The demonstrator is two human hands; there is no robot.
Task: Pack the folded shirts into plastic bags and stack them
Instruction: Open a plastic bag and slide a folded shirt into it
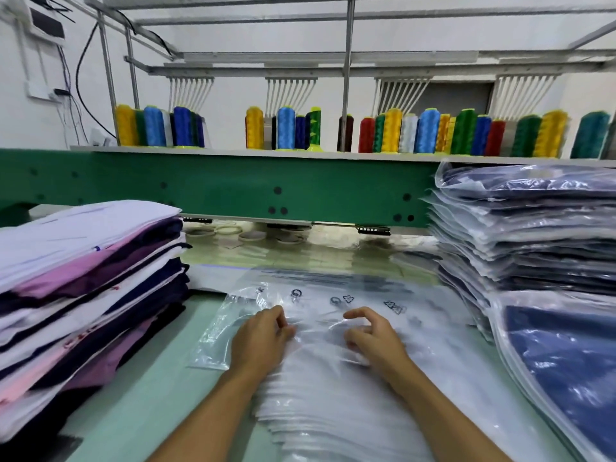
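Note:
A pile of empty clear plastic bags [333, 388] lies in front of me on the pale green table [150, 395]. My left hand [260, 341] rests on the top bag, its fingers pinching the film near the bag's mouth. My right hand [373, 338] hovers over the same bag with curled fingers touching the plastic. At my left stands a stack of folded shirts [83, 288] in white, pink, purple and navy. To the right, a tall stack of bagged dark shirts [526, 228] rises, with one more bagged blue shirt [566, 368] leaning in front of it.
A green machine beam [233, 188] runs across behind the table, with a shelf of coloured thread cones [393, 135] above it. Tape rolls [230, 230] lie under the beam. Cables hang on the wall at the far left.

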